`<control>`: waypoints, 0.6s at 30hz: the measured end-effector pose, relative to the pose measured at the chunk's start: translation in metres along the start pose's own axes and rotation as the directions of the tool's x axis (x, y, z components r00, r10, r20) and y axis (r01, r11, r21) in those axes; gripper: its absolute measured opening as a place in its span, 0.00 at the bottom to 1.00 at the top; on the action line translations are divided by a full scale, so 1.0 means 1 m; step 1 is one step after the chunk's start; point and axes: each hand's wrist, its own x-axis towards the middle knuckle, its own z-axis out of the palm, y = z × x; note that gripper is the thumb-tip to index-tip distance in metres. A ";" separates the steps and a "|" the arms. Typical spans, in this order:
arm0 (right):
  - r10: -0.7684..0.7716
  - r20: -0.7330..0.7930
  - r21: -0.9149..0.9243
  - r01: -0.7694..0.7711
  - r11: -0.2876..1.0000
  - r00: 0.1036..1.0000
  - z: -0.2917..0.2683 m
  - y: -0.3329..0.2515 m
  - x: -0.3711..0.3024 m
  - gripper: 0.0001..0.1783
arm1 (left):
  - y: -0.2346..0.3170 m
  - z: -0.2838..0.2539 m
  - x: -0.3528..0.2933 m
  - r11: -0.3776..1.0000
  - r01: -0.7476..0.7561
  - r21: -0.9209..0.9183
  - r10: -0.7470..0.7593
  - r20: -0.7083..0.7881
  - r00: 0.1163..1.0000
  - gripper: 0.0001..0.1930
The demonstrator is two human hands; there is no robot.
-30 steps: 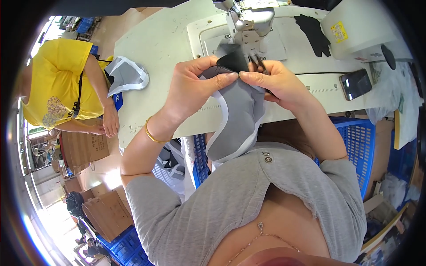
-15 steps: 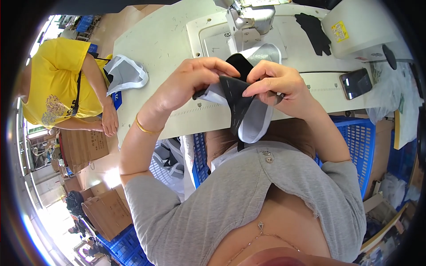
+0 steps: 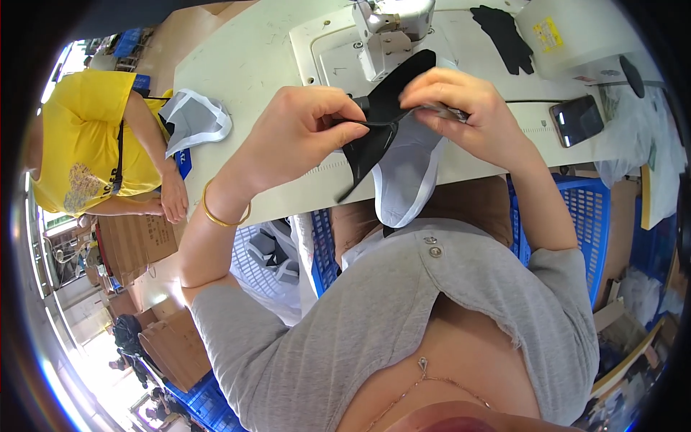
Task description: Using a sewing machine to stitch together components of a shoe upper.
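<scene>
A shoe upper (image 3: 407, 176), grey with white edging, hangs between my hands over the table's front edge. Its black fabric part (image 3: 396, 86) stands up and spreads to both sides. My left hand (image 3: 306, 133) pinches the black fabric between thumb and forefinger. On the other side, my right hand (image 3: 464, 115) is closed at the edge of the same upper. A slim metallic thing (image 3: 450, 111) shows within the right fingers; its kind is hard to make out.
Behind my hands stands a sewing machine (image 3: 392, 32) on the pale table (image 3: 237, 79). Another upper (image 3: 196, 122) lies at the left, near a person in yellow (image 3: 108, 137). Black gloves (image 3: 502, 37) and a phone (image 3: 577, 120) lie right. Blue crates (image 3: 576, 223) stand below.
My left thumb has shifted along the black fabric, which is turned and opened upward. My right hand has moved up and turned, showing the metallic thing. The view has shifted slightly.
</scene>
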 end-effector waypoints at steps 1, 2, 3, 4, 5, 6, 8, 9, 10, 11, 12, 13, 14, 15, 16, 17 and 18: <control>0.003 -0.001 0.001 -0.003 1.000 1.000 0.001 -0.004 0.001 0.15 | 0.000 0.002 0.000 0.999 -0.014 0.051 0.015 -0.021 1.000 0.03; 0.069 -0.076 0.044 -0.066 0.997 0.995 0.000 -0.010 0.002 0.15 | 0.001 0.003 -0.001 0.999 -0.013 0.050 0.014 -0.019 1.000 0.03; 0.140 -0.148 0.089 -0.128 0.988 0.979 0.002 -0.016 0.003 0.15 | 0.003 0.005 0.000 0.996 -0.037 0.075 0.040 -0.038 0.998 0.03; -0.010 -0.178 -0.101 -0.009 0.995 0.984 0.007 -0.019 0.007 0.14 | 0.003 0.006 0.001 0.993 -0.060 0.101 0.066 -0.058 0.996 0.03; -0.007 -0.179 -0.102 -0.012 0.995 0.984 0.012 -0.022 0.006 0.14 | 0.003 0.007 0.002 0.993 -0.063 0.099 0.068 -0.055 0.996 0.03; -0.017 -0.131 -0.146 -0.003 0.989 0.991 0.017 -0.023 0.005 0.15 | 0.004 0.007 0.002 0.990 -0.098 0.099 0.104 -0.062 0.993 0.03; -0.005 -0.057 -0.215 -0.007 0.977 0.998 0.023 -0.022 0.004 0.15 | 0.005 0.006 0.002 0.986 -0.133 0.099 0.140 -0.069 0.988 0.03; -0.005 -0.057 -0.213 -0.007 0.977 0.998 0.021 -0.020 0.003 0.15 | 0.004 0.004 0.002 0.989 -0.117 0.095 0.123 -0.062 0.990 0.03; 0.006 -0.007 -0.204 -0.007 0.979 1.000 0.019 -0.018 0.002 0.14 | 0.004 0.003 0.002 0.991 -0.101 0.091 0.106 -0.055 0.993 0.03; 0.017 0.042 -0.196 -0.008 0.981 0.999 0.018 -0.015 0.001 0.14 | 0.002 0.000 0.002 0.991 -0.099 0.091 0.104 -0.055 0.993 0.03; 0.019 0.041 -0.197 -0.010 0.980 0.999 0.017 -0.013 0.001 0.14 | 0.000 -0.003 0.003 0.992 -0.099 0.075 0.102 -0.027 0.994 0.03; 0.014 0.035 -0.145 -0.008 0.989 0.999 0.017 -0.012 0.001 0.14 | -0.001 -0.005 0.003 0.993 -0.100 0.059 0.100 0.001 0.995 0.04; 0.009 0.028 -0.093 -0.007 0.996 1.000 0.017 -0.010 0.001 0.14 | 0.000 -0.004 0.004 0.993 -0.102 0.058 0.102 0.003 0.995 0.04; 0.011 0.027 -0.093 -0.008 0.996 1.000 0.017 -0.009 0.001 0.14 | 0.001 -0.002 0.005 0.987 -0.144 0.067 0.144 -0.001 0.990 0.04; 0.003 0.022 -0.102 -0.001 0.995 1.000 0.016 -0.008 0.002 0.14 | 0.002 0.000 0.007 0.979 -0.186 0.076 0.187 -0.005 0.982 0.05; -0.004 0.016 -0.112 0.005 0.994 1.000 0.016 -0.008 0.002 0.14 | 0.002 0.003 0.009 0.979 -0.187 0.075 0.188 -0.002 0.982 0.05; -0.005 0.018 -0.110 0.007 0.994 1.000 0.018 -0.008 0.003 0.14 | 0.000 0.007 0.009 0.976 -0.197 0.094 0.200 -0.023 0.980 0.05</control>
